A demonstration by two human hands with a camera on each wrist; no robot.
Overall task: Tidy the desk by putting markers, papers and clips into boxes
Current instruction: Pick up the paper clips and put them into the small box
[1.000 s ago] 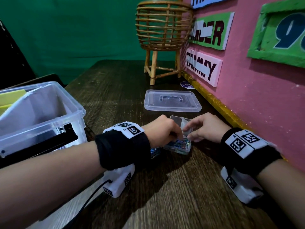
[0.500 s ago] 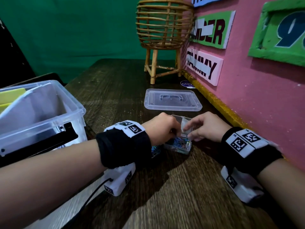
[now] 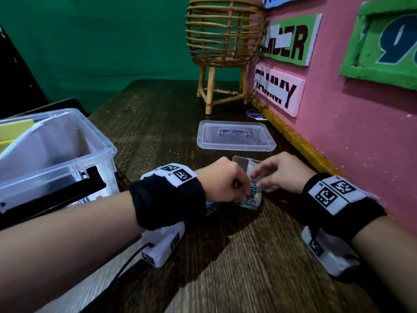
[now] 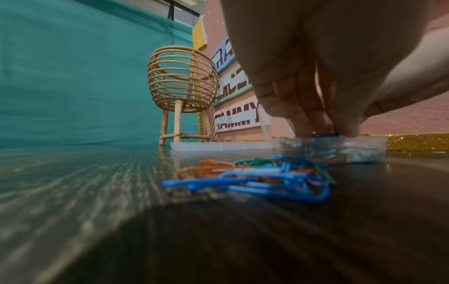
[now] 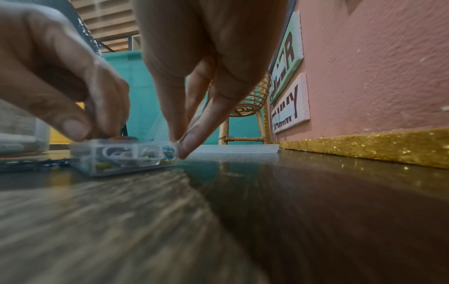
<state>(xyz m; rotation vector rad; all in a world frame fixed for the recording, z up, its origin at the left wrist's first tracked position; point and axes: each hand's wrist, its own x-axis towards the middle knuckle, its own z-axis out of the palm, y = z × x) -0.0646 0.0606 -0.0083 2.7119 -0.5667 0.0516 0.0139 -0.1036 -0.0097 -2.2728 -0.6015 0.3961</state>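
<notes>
**Ana:** Head view first: what are the hands doing?

**Ben:** The left hand point(image 3: 222, 179) has its fingers bunched, tips pressing down into the small clear plastic clip box point(image 3: 249, 201) full of coloured paper clips. They seem to pinch a clip or two, though I cannot tell for certain. The right hand point(image 3: 282, 175) pinches the box's right edge between thumb and fingers, beside its raised clear hinged lid point(image 3: 247, 166).

**Ana:** Does the right wrist view agree?

**Ben:** Yes. The right fingertips point(image 5: 187, 146) touch the box's end, and the box point(image 5: 121, 155) sits flat on the dark wooden desk point(image 5: 316, 192).

**Ana:** Any clips outside it?

**Ben:** A loose pile of blue, orange and green paper clips point(image 4: 255, 176) lies on the desk just left of the box, under the left wrist.

**Ana:** Farther out?

**Ben:** A flat clear plastic bin lid point(image 3: 235, 136) lies beyond the box. A large clear plastic storage bin point(image 3: 67, 154) holding papers stands at the left, and a woven rattan basket on legs point(image 3: 225, 41) is at the back by the pink wall point(image 3: 361, 143).
</notes>
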